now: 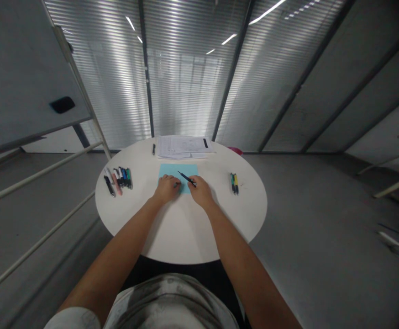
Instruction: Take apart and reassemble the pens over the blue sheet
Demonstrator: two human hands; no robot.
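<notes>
Round white tabletop carries a paper stack at twelve o'clock and, nearer centre, a blue sheet. Left hand lies at the sheet's eight o'clock, right hand at four. Right fingers narrowly pinch a black pen over the sheet, thin end toward ten; a small dark item shows at the left fingers, grip not determinable.

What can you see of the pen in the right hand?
The pen is slim, dark and straight, seemingly plastic, with one end narrowing to a thin point. The right hand grips it near its thicker end. It lies slantwise in view above the blue paper, its narrow end pointing away and to the left. Whether that end touches the paper can't be told; any lettering is too small to read.
</notes>
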